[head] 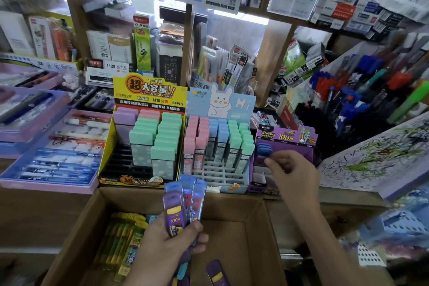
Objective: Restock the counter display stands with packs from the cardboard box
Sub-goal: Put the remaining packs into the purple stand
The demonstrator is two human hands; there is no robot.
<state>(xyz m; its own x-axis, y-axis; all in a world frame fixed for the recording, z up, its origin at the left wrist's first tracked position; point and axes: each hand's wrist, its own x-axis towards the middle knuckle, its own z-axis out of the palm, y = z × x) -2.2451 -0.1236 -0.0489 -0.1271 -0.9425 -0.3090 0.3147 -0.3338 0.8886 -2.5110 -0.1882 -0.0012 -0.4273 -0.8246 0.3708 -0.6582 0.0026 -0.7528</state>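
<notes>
My left hand [171,239] is over the open cardboard box [76,227] and grips a fan of several purple and blue lead packs [185,199], held upright. My right hand [294,174] reaches into the purple display stand [285,137] at the right of the counter, its fingertips pinching a blue pack [269,160] beside the blue packs standing in the stand's left slots. One more purple pack [217,271] lies loose in the box. Yellow-green packs [123,244] are stacked along the box's left side.
A yellow display stand [148,90] with mint, pink and purple cases and a blue rabbit stand [220,100] with pastel cases sit left of the purple one. Pen trays [58,162] lie to the left. Pen racks and a scribbled test pad [371,158] fill the right.
</notes>
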